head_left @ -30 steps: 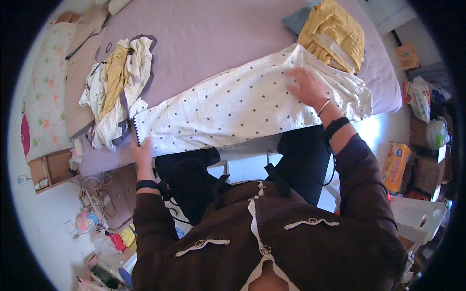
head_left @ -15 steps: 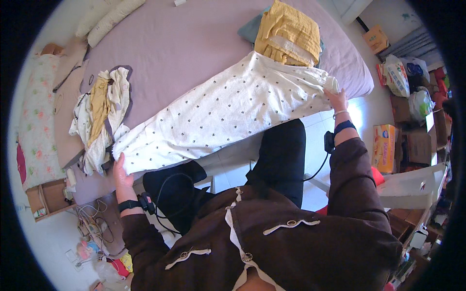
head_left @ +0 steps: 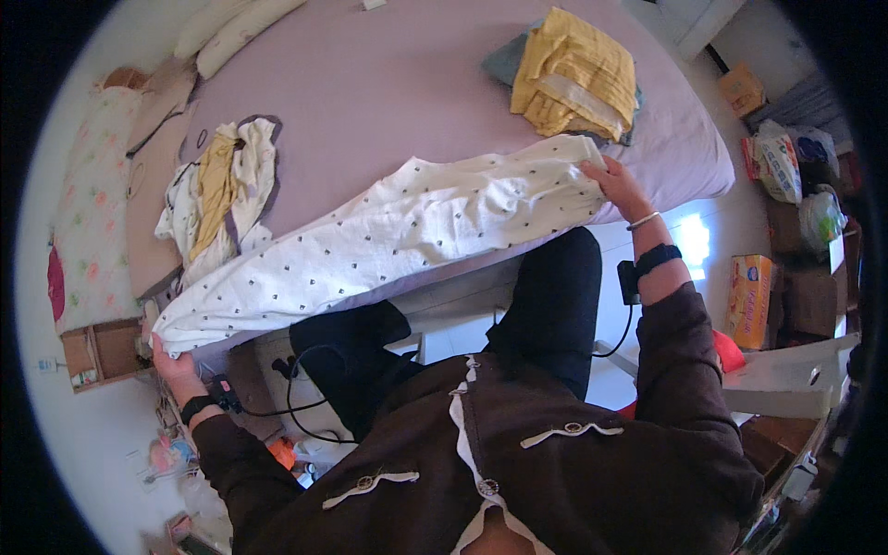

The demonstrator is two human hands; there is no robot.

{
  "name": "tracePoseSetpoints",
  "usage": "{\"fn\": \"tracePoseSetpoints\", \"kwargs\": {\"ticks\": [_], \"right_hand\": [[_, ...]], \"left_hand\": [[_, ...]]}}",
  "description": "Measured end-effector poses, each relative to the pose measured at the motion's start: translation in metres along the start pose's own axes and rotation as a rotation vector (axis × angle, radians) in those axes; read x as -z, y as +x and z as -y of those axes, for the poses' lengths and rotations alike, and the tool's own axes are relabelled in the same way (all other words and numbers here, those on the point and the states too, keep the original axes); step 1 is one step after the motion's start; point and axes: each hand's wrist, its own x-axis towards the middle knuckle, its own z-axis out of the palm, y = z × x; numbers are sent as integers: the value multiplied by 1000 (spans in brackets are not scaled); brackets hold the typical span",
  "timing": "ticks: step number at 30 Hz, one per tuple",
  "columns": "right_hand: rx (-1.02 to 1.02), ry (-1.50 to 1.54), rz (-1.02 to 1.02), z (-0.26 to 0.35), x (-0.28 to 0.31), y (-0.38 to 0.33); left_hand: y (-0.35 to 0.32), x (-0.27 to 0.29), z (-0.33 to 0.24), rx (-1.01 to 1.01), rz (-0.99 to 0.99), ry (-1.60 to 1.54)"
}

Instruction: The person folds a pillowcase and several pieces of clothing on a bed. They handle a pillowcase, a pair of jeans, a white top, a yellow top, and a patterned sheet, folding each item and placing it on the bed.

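A white cloth with small dark motifs [head_left: 370, 236] stretches between my two hands, across the near edge of the bed. At its lower left end, my left hand [head_left: 176, 365] is closed on the cloth's edge. My right hand [head_left: 618, 185] pinches the upper right end, near the folded pile. I cannot tell from this whether the cloth is a garment or a sheet. Just beyond my right hand lies a stack of folded yellow cloth [head_left: 575, 79], with blue-grey fabric [head_left: 504, 60] under it. Crumpled white and yellow clothes [head_left: 217, 190] lie on the bed at the left, beyond my left hand.
The bed [head_left: 388, 88] has a mauve sheet. Pillows [head_left: 245, 32] lie at its far left. To the right are an orange box [head_left: 751, 301], plastic bags [head_left: 775, 162] and a white chair [head_left: 786, 379]. A small wooden compartment [head_left: 116, 351] and cables are at the left.
My left hand has moved left and down, and my right hand slightly left. The cloth is now stretched longer and narrower, away from the yellow stack. The view has shifted a little.
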Motion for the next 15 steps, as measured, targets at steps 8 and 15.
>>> {"fn": "tracePoseSetpoints", "kwargs": {"ticks": [8, 15], "right_hand": [[132, -830, -603, 47, -56, 13], [-55, -831, -116, 67, -51, 21]], "left_hand": [[-16, 57, 57, 265, -5, 288], [-44, 58, 94, 226, 176, 205]]}}
